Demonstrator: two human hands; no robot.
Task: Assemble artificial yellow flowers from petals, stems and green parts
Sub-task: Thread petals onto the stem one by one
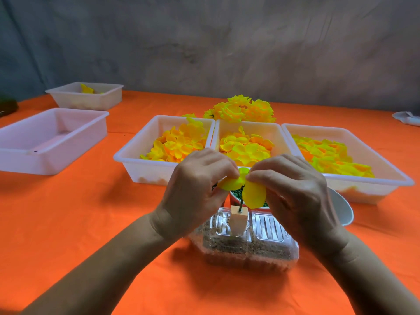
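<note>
A dark green stem (241, 203) stands upright in a small wooden block (238, 220) on a clear plastic box (245, 244). At the stem's top sits a yellow petal piece (253, 196). My left hand (197, 189) pinches its left lobe, and my right hand (295, 189) pinches its right side at the top. Behind the hands, a cup of green parts (236, 193) is mostly hidden. Three white trays hold loose yellow petals: the left tray (145, 164), the middle tray (276, 133) and the right tray (386, 169).
Finished yellow flowers (243, 111) lie heaped behind the trays. At the left stand an empty white tray (45, 160) and a farther tray (75, 101) with a few yellow pieces. A grey-white bowl (343, 210) sits by my right hand. An orange cloth (79, 223) covers the table.
</note>
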